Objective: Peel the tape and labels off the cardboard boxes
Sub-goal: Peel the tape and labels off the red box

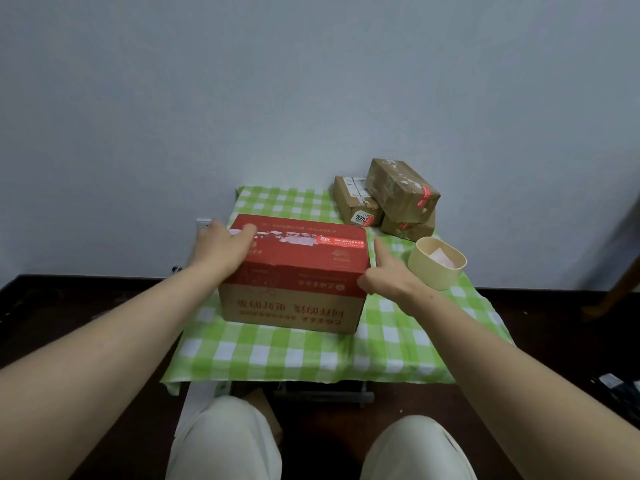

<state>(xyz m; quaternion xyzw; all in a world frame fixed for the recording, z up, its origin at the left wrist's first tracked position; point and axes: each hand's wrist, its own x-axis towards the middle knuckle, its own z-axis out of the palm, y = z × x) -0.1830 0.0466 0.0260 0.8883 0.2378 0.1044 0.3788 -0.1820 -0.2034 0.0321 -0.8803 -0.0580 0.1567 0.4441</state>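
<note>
Left hand (221, 252) and right hand (391, 275): bare, as are both forearms (114, 327). Trousers (225, 441): off-white, plain cloth, covering both knees.

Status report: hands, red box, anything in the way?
Left hand on far-left corner of red box, at tape end, grip unclear. Right hand, fingers straight, against its right side. Tape ragged, not off. Beige cup beside it.

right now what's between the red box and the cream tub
The right hand, touching the right side of the red box, over green checked cloth short of the cream tub; shown in the head view.
</note>
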